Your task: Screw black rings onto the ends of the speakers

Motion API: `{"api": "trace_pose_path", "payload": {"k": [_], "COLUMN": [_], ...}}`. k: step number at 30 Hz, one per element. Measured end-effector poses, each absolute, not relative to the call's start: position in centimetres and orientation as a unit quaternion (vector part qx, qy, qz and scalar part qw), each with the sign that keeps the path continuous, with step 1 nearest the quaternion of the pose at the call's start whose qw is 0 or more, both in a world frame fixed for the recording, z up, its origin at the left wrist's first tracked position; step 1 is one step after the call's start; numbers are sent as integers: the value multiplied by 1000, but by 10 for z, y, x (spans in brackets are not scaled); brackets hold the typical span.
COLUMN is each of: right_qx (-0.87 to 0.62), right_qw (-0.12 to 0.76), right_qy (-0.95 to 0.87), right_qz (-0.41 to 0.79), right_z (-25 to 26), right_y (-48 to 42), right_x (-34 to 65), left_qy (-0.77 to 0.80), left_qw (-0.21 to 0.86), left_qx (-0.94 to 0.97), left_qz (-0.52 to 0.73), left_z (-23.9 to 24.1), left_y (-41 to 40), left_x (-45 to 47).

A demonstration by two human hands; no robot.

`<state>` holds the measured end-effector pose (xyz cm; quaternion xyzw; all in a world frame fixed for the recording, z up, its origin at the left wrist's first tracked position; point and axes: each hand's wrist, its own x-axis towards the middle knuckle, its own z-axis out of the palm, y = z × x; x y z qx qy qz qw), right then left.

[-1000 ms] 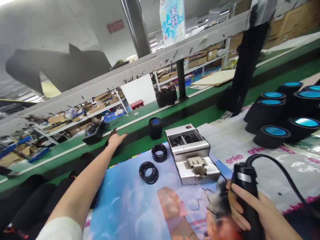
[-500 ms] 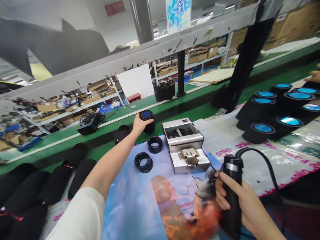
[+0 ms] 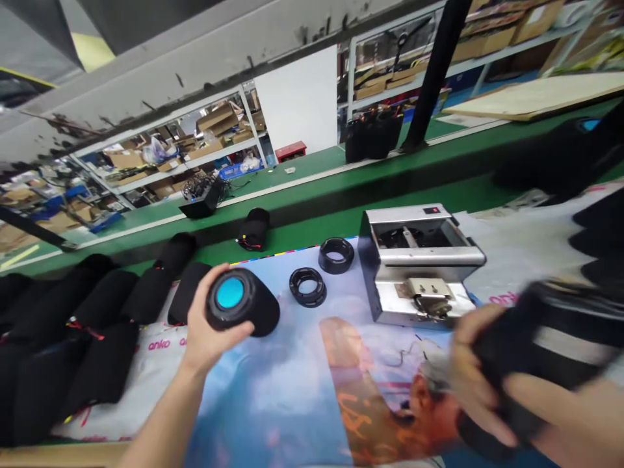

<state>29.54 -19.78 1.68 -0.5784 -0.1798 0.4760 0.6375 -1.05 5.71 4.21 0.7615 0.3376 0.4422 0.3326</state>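
My left hand (image 3: 207,328) is closed round a black cylindrical speaker (image 3: 242,311) with a blue round end cap, held tilted over the printed poster mat (image 3: 273,390). My right hand (image 3: 480,380) grips a black corded power tool (image 3: 526,338), blurred by motion, at the lower right. Two black rings (image 3: 307,286) (image 3: 336,255) lie on the mat between my hands. A silver metal box machine (image 3: 419,263) stands behind the right hand.
Several black fabric-covered cylinders (image 3: 97,312) lie at the left on plastic sheet. One more cylinder (image 3: 254,227) lies on the green conveyor belt (image 3: 316,214). Dark speakers (image 3: 599,227) stand at the far right. Shelves with cartons run behind.
My left hand took the blue-capped speaker from the conveyor and brought it back over the mat. The right hand with the tool shifted and blurred. The view tipped down and left.
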Motion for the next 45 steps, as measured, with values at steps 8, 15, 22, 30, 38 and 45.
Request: {"api": "trace_pose_path", "payload": {"k": [8,15,22,30,38,45], "right_qx": [-748,-762,-793,-733,-684,-674], "right_qw": [372,294,281,393,353,325], "right_qy": [-431,-485,-463,-486,-584,-609], "right_qz": [342,313,280,270,259,263], "right_z": [49,18,25,86,90,83], "right_y": [-57,-17,-18,-75,-84,-80], "right_x": [225,222,225,223,200,208], "left_qy": [269,245,240,250,224,243], "left_qw": [420,470,421,489,562,570], "left_qx": [750,732,763,755,704,696], "left_qz": [435,428,429,357,373,363], "left_z": [-11,-10,-14,-3,0,-2], "left_y": [-12,-11,-8,-9,-11,-11], "left_x": [4,4,1,2,7,7]}}
